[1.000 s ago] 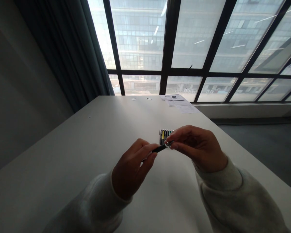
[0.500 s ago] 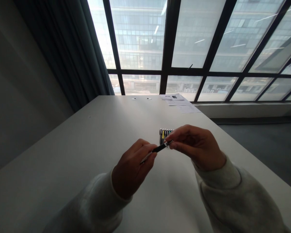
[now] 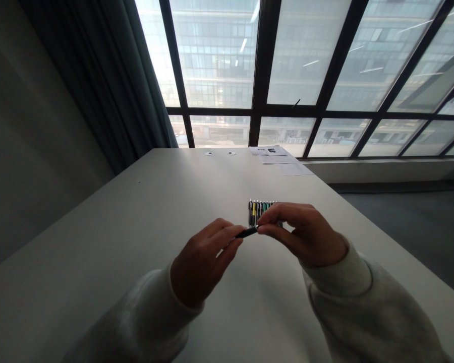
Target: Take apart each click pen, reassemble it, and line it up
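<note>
A dark pen (image 3: 246, 232) is held above the table between my two hands. My left hand (image 3: 208, 259) pinches one end of it between thumb and fingers. The thumb and fingertips of my right hand (image 3: 306, 234) close on the other end, covering it. Just beyond, a row of several pens (image 3: 254, 212) lies side by side on the table, one with a yellow barrel and others black or green. My right hand hides part of that row.
The white table (image 3: 166, 201) stretches ahead to the windows. Printed papers (image 3: 278, 156) lie at its far right corner, and two small round covers (image 3: 232, 153) sit near the far edge. A dark curtain (image 3: 109, 75) hangs at the left.
My right fingertips have closed round the pen's end, which showed between them before. The pen has tilted nearer to level, and my right hand has shifted slightly, uncovering more of the row.
</note>
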`<state>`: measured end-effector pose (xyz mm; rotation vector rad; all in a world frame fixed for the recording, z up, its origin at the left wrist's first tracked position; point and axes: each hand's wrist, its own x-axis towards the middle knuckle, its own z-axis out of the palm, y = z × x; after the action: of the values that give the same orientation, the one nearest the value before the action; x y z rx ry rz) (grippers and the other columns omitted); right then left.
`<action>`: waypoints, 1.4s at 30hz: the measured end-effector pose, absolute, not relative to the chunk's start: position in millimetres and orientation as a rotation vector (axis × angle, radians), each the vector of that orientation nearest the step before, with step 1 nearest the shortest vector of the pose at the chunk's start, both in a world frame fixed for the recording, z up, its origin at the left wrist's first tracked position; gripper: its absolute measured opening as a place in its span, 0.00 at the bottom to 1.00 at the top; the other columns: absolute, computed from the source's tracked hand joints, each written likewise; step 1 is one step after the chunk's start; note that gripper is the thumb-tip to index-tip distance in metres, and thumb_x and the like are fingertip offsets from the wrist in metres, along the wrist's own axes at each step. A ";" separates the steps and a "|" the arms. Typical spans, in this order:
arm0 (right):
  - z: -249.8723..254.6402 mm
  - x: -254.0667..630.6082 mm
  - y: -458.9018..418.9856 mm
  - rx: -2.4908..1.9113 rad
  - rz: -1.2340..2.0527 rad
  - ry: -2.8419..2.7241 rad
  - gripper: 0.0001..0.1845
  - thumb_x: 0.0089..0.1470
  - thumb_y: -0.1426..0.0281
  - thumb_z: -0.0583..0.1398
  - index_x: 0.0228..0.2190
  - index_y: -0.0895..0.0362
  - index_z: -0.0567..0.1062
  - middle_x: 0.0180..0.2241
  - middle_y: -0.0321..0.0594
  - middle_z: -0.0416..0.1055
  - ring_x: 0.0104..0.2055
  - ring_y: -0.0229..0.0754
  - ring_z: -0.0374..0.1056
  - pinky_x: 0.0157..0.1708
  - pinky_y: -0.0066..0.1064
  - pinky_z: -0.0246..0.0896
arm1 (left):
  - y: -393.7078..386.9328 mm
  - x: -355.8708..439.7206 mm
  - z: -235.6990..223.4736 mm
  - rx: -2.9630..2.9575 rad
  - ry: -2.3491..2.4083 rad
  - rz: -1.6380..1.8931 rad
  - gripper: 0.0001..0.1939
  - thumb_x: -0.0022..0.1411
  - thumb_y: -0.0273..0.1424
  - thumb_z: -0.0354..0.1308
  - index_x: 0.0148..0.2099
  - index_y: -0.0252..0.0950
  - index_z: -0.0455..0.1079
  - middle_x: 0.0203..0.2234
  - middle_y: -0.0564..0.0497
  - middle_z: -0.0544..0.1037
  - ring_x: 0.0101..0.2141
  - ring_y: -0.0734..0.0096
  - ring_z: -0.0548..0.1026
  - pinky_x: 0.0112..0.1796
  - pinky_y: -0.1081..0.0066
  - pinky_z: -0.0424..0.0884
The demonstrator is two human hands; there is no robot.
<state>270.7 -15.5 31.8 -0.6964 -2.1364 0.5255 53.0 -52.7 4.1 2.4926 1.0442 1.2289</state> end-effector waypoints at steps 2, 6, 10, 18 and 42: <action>30.8 268.1 -16.1 -0.726 0.421 -2.179 0.07 0.56 0.68 0.63 0.30 0.59 0.76 0.25 0.38 0.72 0.25 0.34 0.65 0.27 0.26 0.60 | -52.9 53.6 5.5 2.522 1.053 1.229 0.11 0.65 0.21 0.53 0.47 0.28 0.72 0.34 0.46 0.76 0.33 0.73 0.73 0.35 0.73 0.71; 26.9 261.9 -17.4 -0.814 0.280 -2.234 0.20 0.62 0.65 0.56 0.19 0.59 0.70 0.17 0.35 0.66 0.19 0.33 0.60 0.23 0.26 0.54 | -53.4 56.2 6.9 2.590 1.070 1.232 0.10 0.64 0.21 0.54 0.47 0.28 0.72 0.34 0.45 0.76 0.34 0.71 0.73 0.34 0.71 0.72; 27.7 263.9 -17.2 -0.763 0.407 -2.236 0.21 0.65 0.64 0.52 0.22 0.58 0.71 0.20 0.37 0.67 0.21 0.34 0.61 0.25 0.27 0.56 | -53.6 55.7 5.5 2.607 1.094 1.242 0.11 0.63 0.22 0.55 0.47 0.29 0.73 0.34 0.45 0.76 0.34 0.70 0.73 0.34 0.70 0.72; 29.9 265.3 -18.8 -0.747 0.490 -2.218 0.11 0.58 0.64 0.60 0.27 0.59 0.72 0.22 0.37 0.69 0.22 0.35 0.61 0.23 0.27 0.58 | -54.2 53.2 10.4 2.619 1.129 1.332 0.10 0.63 0.24 0.56 0.46 0.33 0.73 0.33 0.47 0.77 0.34 0.70 0.74 0.34 0.70 0.73; 29.4 260.9 -21.9 -0.752 0.460 -2.222 0.13 0.60 0.64 0.57 0.27 0.57 0.69 0.20 0.33 0.63 0.21 0.34 0.56 0.23 0.27 0.52 | -53.1 49.8 16.7 2.689 1.207 1.462 0.07 0.60 0.25 0.61 0.41 0.36 0.74 0.31 0.49 0.79 0.32 0.69 0.74 0.32 0.69 0.73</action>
<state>260.9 -21.9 29.4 -0.7515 -2.2222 0.4601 49.8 -53.1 16.7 2.6888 1.2065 1.4621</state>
